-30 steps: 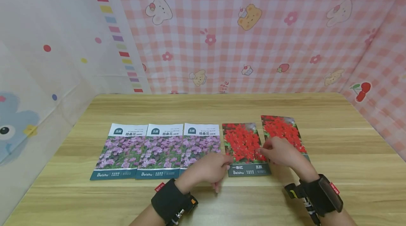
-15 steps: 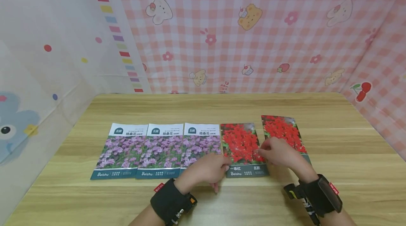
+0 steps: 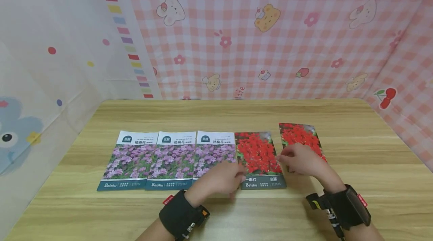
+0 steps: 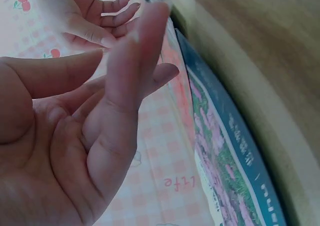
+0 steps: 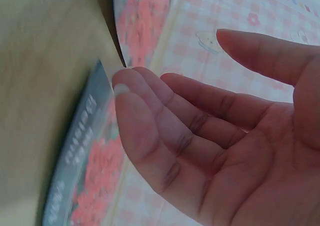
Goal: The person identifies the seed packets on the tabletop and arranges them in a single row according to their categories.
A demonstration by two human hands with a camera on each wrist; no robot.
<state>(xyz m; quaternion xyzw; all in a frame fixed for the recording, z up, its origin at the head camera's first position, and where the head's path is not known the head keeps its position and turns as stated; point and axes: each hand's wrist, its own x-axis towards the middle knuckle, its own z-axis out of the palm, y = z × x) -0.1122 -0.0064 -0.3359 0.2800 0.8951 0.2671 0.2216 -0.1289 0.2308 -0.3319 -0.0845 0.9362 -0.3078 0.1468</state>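
Note:
Three seed packets with purple flowers lie side by side on the left: one at the outer end (image 3: 130, 160), a middle packet (image 3: 174, 160) and a third packet (image 3: 212, 151). Against the third one's right edge lies a red-flower seed packet (image 3: 258, 152). My left hand (image 3: 220, 179) is over the lower part of the third purple packet, fingertips at the red packet's left edge. My right hand (image 3: 304, 160) hovers between that packet and another red-flower packet (image 3: 299, 134), which it partly covers. Both wrist views show the thumb apart from loosely bent fingers, holding nothing.
The packets lie on a wood-grain table (image 3: 216, 115). Behind it hangs a pink checked cloth (image 3: 216, 60), with a white dotted cloth (image 3: 74, 68) on the left. Black camera straps (image 3: 180, 214) circle both wrists.
The nearer red packet has slid slightly left until it meets the third purple packet. My right hand followed it, then shifted a little right, away from its edge. The other packets stayed put.

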